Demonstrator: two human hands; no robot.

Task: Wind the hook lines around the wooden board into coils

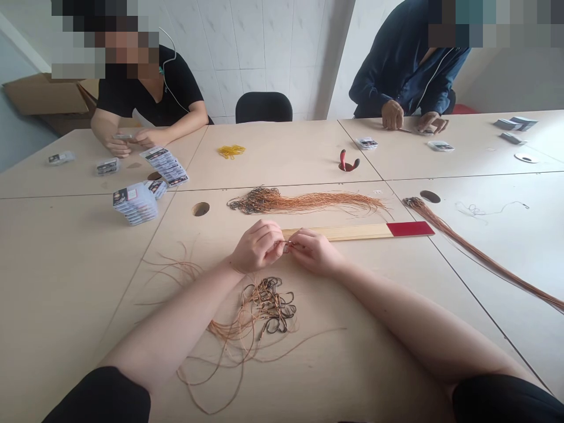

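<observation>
My left hand point(259, 247) and my right hand point(315, 251) meet above the table, fingertips pinched close together. Between them shows a small dark-and-reddish piece of cord or wire, too small to make out well. Just behind my hands lies a long pale wooden strip point(356, 232) with a red end, partly hidden by them. Nearer to me, a loose tangle of orange cords with dark looped ends point(275, 305) spreads on the table, partly under my left forearm. Beyond the strip rests a bundle of orange cords point(308, 202), its dark looped ends to the left.
Another cord bundle point(476, 252) lies at the right. Stacked small packs point(134, 202) stand at the left, near a table hole point(201, 209). Farther back are yellow bands point(231, 151) and red-handled pliers point(348, 163) in a hole. Two people sit across the table, handling small items.
</observation>
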